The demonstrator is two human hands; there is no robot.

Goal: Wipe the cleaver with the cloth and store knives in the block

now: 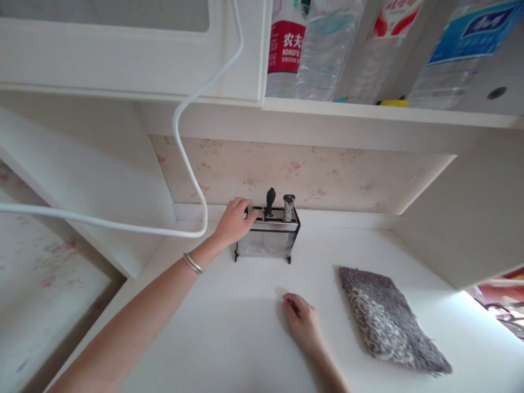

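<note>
A knife holder (266,240) with clear sides and a black frame stands against the back wall of the white counter. My left hand (236,221) grips its left upper end, thumb over the slotted top and fingers behind. Two handles stick up from the slots: a slim black handle (270,201) and a thicker, mottled grey-and-black handle (289,207). A dark bit shows beside my left thumb, mostly hidden. Lower down, my right hand (302,322) rests on the counter with its fingers curled in, and no object is visible in it.
A folded grey shaggy cloth (388,316) lies on the counter to the right. A white cable (188,158) hangs in front at the left. Overhead, a shelf (368,112) bears several plastic bottles (327,49). Side panels (462,207) bound the counter.
</note>
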